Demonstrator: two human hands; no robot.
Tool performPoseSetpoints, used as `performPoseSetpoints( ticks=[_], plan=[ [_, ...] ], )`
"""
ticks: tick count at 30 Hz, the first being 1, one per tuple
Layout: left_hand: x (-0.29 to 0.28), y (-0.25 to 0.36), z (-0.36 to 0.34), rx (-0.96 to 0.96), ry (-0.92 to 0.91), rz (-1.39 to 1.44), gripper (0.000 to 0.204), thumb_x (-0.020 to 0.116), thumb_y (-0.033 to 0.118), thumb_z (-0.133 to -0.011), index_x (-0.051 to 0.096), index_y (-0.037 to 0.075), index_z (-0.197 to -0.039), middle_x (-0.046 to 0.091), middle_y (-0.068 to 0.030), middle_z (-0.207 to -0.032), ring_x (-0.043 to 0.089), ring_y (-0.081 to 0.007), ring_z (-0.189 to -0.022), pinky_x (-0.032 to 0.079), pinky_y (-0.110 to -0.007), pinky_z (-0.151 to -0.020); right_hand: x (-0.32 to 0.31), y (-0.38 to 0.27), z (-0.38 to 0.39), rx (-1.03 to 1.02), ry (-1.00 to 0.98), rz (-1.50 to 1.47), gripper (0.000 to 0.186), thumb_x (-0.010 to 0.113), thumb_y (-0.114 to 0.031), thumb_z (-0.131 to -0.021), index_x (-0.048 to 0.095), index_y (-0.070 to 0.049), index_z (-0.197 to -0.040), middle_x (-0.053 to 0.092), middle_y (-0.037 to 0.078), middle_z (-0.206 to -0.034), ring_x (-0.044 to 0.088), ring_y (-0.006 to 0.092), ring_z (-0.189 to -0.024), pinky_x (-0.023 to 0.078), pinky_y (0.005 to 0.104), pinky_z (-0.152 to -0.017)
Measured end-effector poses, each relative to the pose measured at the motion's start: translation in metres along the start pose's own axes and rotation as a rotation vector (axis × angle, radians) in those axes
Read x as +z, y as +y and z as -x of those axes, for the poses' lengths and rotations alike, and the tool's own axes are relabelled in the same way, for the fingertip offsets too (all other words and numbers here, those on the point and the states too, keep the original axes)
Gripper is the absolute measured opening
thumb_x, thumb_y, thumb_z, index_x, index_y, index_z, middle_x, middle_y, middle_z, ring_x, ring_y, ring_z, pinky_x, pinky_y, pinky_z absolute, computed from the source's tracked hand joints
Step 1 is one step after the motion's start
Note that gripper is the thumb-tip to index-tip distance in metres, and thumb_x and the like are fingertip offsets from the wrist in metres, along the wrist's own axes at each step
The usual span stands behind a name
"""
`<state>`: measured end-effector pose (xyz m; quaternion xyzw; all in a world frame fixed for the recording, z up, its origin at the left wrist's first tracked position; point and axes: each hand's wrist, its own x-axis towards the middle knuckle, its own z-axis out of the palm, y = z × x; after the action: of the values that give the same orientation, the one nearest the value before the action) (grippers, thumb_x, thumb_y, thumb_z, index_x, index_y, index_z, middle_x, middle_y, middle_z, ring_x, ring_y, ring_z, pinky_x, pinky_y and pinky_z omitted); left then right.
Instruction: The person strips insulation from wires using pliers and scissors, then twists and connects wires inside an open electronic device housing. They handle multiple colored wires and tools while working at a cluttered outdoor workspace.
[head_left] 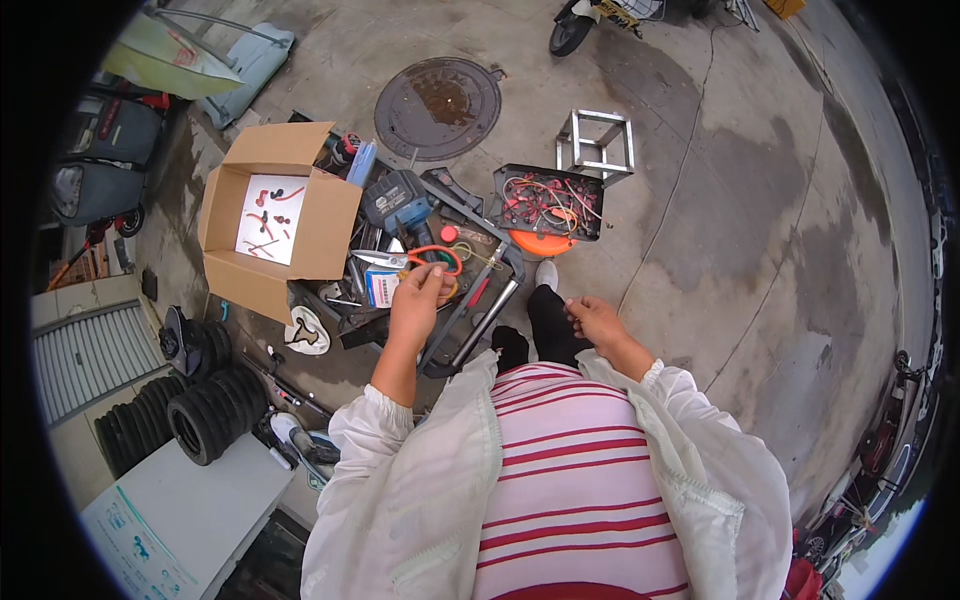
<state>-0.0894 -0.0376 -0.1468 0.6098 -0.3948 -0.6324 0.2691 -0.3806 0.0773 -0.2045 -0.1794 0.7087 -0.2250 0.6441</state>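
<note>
My left hand [424,292] is closed at the orange handles of a pair of scissors [385,259], whose blades point left over a tool cart [468,345]. My right hand [596,322] hovers above my right leg, thumb and fingers pinched together; anything between them is too small to make out. Left of the cart stands an open cardboard box [330,225] with short red and black wire pieces on its white bottom. Ahead of my feet, a black tray [548,172] full of red connectors and tangled wires rests on an orange stool [541,243].
A blue cordless power tool [397,203] and a red cap [449,233] lie among the cart's tools. Beyond the tray is a metal frame stool [597,140]. Black tyres [216,405] and a white board [175,505] are at the lower left. A manhole cover [437,105] lies ahead.
</note>
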Motion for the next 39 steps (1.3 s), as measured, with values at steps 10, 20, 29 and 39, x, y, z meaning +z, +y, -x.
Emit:
performPoseSetpoints(
  ticks=[10, 20, 29, 39],
  plan=[
    [0.062, -0.007, -0.067, 0.224, 0.088, -0.623, 0.027, 0.059, 0.024, -0.096, 0.068, 0.002, -0.109, 0.07, -0.0121, -0.093, 0.066, -0.0216, -0.087, 0.049, -0.033, -0.08, -0.054, 0.067, -0.099, 0.133, 0.003, -0.061, 0.027, 0.057, -0.033, -0.097, 0.062, -0.007, -0.09, 0.054, -0.001, -0.076, 0.05, 0.0111, -0.066, 0.046, 0.0274, -0.059],
    [0.075, -0.011, -0.207, 0.588, 0.03, -1.238, 0.022, 0.059, 0.024, -0.093, 0.071, 0.006, -0.093, 0.069, -0.0124, -0.088, 0.062, -0.0335, -0.087, 0.046, -0.042, -0.088, -0.174, 0.107, -0.275, -0.048, 0.242, 0.802, 0.033, 0.058, -0.032, -0.089, 0.071, -0.003, -0.096, 0.069, 0.022, -0.1, 0.064, 0.0387, -0.1, 0.048, 0.045, -0.089],
    [0.097, -0.029, -0.253, 0.355, 0.297, -1.34, 0.04, 0.051, 0.044, -0.096, 0.075, 0.011, -0.094, 0.069, -0.0059, -0.072, 0.061, -0.0288, -0.071, 0.043, -0.036, -0.081, -0.145, 0.082, -0.413, -0.143, 0.017, 0.791, 0.042, 0.062, -0.031, -0.086, 0.065, -0.001, -0.115, 0.065, 0.023, -0.113, 0.06, 0.0389, -0.109, 0.046, 0.0425, -0.096],
    [0.107, -0.029, -0.256, 0.235, 0.341, -1.294, 0.038, 0.053, 0.038, -0.097, 0.075, 0.009, -0.09, 0.071, -0.0063, -0.076, 0.061, -0.027, -0.074, 0.044, -0.037, -0.077, -0.051, 0.092, -0.443, -0.204, 0.211, 0.331, 0.042, 0.064, -0.019, -0.089, 0.055, 0.001, -0.125, 0.068, 0.02, -0.101, 0.066, 0.034, -0.094, 0.052, 0.0399, -0.084]
  ],
)
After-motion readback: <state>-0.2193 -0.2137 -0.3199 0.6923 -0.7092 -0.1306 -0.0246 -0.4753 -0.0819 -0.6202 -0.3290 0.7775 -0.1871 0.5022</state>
